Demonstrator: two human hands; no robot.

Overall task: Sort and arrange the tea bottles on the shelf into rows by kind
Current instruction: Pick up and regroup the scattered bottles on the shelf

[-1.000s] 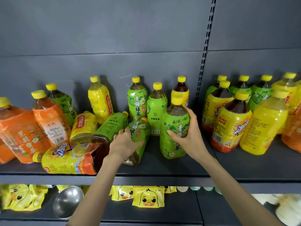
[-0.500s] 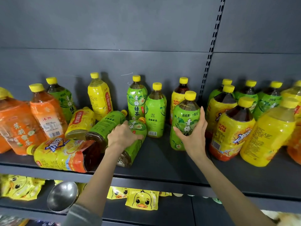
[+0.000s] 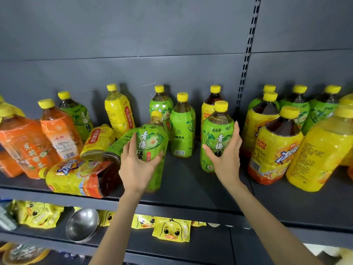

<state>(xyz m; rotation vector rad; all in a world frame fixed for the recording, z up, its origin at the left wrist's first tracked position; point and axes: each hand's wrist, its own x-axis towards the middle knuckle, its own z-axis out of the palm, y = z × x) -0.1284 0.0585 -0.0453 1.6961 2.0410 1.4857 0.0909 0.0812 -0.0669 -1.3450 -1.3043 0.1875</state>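
Nearest to us, on the lower shelf [image 3: 210, 243], yellow duck packets [image 3: 171, 231] are lying beside a tipped steel bowl [image 3: 83, 224]. Above them our two bare forearms are reaching up to the tea shelf [image 3: 191, 180].

Our left hand [image 3: 136, 167] is wrapping fingers and thumb round the tilted green tea bottle [image 3: 150, 144], whose cap is leaning away towards the back. We cannot tell whether its base is touching the shelf. Our right hand [image 3: 227, 159] is gripping the upright green tea bottle [image 3: 216, 134] from its right side, thumb across the front of the label. This bottle is standing near the middle of the shelf.

Just left of our left hand, a fallen iced tea bottle [image 3: 76, 176] is lying on its side at the front edge. Behind it a fallen green bottle [image 3: 118, 146] and a fallen yellow bottle [image 3: 97, 140] are lying side by side. Further left, two orange bottles [image 3: 59, 132] are leaning.

To the right of our right hand, a standing iced tea bottle [image 3: 273, 150] and a big yellow bottle [image 3: 317, 152] are standing close together.

At the back, a row of green bottles [image 3: 182, 129], a tall yellow bottle [image 3: 118, 113] and a dark tea bottle [image 3: 212, 104] are standing along the grey back panel [image 3: 172, 35], which a slotted upright [image 3: 246, 64] is dividing
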